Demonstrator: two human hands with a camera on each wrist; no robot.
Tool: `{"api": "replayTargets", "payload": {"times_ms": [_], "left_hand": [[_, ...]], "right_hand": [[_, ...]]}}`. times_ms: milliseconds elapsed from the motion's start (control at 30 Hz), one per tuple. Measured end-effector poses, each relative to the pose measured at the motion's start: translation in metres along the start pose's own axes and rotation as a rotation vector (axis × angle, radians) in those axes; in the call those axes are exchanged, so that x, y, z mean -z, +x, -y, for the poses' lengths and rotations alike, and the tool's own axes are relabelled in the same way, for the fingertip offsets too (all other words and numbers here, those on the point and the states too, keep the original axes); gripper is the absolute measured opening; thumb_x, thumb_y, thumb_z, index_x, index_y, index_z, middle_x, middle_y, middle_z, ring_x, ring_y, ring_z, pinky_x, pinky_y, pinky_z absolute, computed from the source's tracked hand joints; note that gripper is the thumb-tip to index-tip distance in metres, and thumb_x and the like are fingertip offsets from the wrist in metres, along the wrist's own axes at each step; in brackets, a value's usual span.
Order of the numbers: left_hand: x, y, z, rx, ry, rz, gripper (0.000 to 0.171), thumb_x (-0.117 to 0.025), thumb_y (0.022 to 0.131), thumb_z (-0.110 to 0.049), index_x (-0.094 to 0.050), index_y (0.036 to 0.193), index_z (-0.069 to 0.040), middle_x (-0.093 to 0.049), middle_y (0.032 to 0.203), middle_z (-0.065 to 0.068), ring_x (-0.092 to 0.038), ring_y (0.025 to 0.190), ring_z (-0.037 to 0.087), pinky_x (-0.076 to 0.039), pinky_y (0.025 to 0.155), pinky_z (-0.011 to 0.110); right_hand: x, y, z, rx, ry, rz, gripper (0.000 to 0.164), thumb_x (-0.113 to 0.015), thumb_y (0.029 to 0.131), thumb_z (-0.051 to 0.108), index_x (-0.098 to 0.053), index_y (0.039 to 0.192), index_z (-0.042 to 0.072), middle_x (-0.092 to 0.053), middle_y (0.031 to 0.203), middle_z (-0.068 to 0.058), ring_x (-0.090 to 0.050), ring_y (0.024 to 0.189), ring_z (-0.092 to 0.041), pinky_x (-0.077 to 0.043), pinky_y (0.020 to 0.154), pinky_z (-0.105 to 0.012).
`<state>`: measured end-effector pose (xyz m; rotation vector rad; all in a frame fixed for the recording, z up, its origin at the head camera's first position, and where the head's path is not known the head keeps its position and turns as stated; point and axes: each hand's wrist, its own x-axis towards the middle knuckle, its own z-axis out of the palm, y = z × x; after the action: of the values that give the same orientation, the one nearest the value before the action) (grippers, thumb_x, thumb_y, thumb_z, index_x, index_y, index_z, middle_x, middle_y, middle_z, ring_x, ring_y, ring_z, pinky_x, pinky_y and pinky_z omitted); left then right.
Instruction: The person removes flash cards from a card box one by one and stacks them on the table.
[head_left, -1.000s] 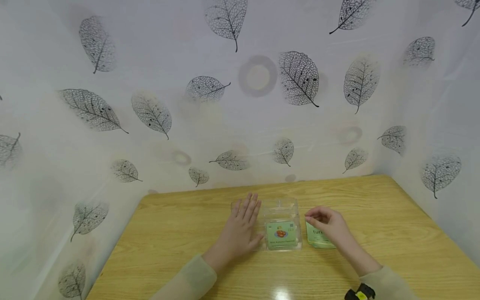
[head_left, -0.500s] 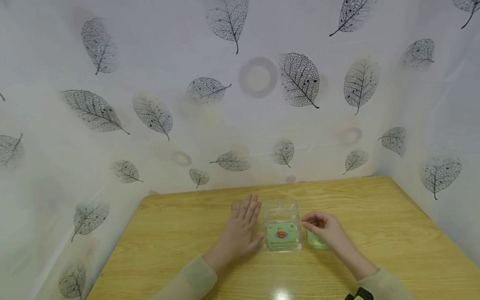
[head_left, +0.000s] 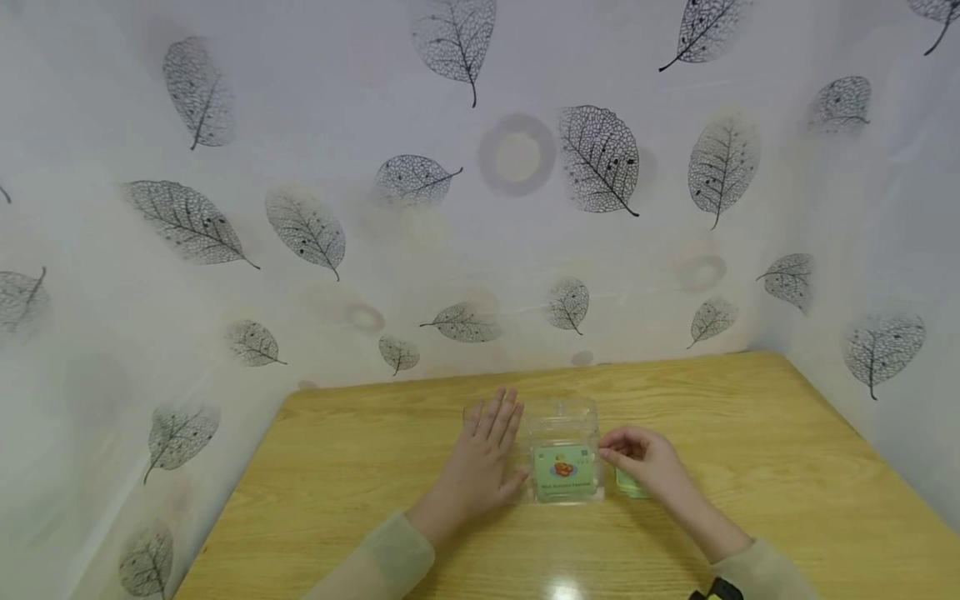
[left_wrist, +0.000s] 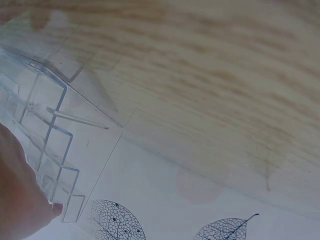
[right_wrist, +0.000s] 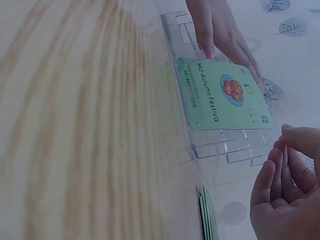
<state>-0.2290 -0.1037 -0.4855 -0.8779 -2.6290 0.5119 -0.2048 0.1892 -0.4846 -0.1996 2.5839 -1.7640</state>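
Note:
My left hand [head_left: 483, 471] lies flat with straight fingers on the left part of a clear tiered plastic card holder [head_left: 562, 408]. Its thumb reaches the left edge of a green picture card [head_left: 564, 473], lettered "Mid-Autumn Festiva...", in the holder. In the left wrist view, part of that hand [left_wrist: 20, 190] overlaps the holder's stepped clear side [left_wrist: 57, 145]. Just right of the card, my right hand [head_left: 648, 458] has curled fingers, thumb tip by the index finger. Nothing shows between its fingertips [right_wrist: 286, 129], which are close to the card's corner. Partly under this hand lies a stack of green cards [head_left: 630, 483].
Everything stands on a wood-grain table [head_left: 360, 467]. Behind it and at both sides hangs a pale curtain [head_left: 420, 258] printed with leaf skeletons. A dark watch-like band [head_left: 717, 589] shows at the right sleeve.
My right hand has moved a little left, from above the card stack to the right edge of the holder. The left hand and the holder have stayed in place.

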Motion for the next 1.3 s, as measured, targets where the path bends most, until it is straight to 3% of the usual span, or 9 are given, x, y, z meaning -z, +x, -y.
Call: {"api": "replayTargets", "payload": {"times_ms": [367, 667, 1300], "left_hand": [[-0.0036, 0.0009, -0.0008, 0.003, -0.011, 0.010, 0.095, -0.033, 0.106, -0.069, -0.011, 0.170, -0.002, -0.003, 0.180, 0.017, -0.007, 0.168, 0.034, -0.022, 0.136, 0.049], [-0.0039, 0.0008, -0.0013, 0.001, 0.020, -0.027, 0.095, -0.036, 0.105, -0.069, -0.018, 0.169, -0.002, -0.009, 0.179, 0.018, -0.014, 0.167, 0.034, -0.024, 0.135, 0.048], [-0.0011, 0.0010, -0.0014, 0.006, 0.018, 0.013, 0.095, -0.033, 0.106, -0.069, -0.014, 0.170, -0.002, -0.005, 0.180, 0.018, -0.010, 0.168, 0.034, -0.021, 0.136, 0.048]], "right_hand": [[-0.0041, 0.0014, -0.0033, 0.000, 0.005, 0.019, 0.016, -0.075, 0.097, 0.007, -0.074, 0.109, -0.004, -0.076, 0.099, -0.012, -0.063, 0.078, -0.004, -0.056, 0.069, -0.021], [-0.0076, 0.0025, -0.0041, 0.019, -0.013, 0.004, 0.018, -0.076, 0.096, 0.006, -0.074, 0.109, -0.006, -0.078, 0.102, -0.015, -0.062, 0.077, 0.000, -0.055, 0.068, -0.019], [-0.0093, 0.0029, -0.0014, -0.005, -0.021, 0.001, 0.015, -0.076, 0.096, 0.006, -0.077, 0.108, -0.004, -0.079, 0.103, -0.016, -0.064, 0.078, -0.001, -0.056, 0.069, -0.020]]}}
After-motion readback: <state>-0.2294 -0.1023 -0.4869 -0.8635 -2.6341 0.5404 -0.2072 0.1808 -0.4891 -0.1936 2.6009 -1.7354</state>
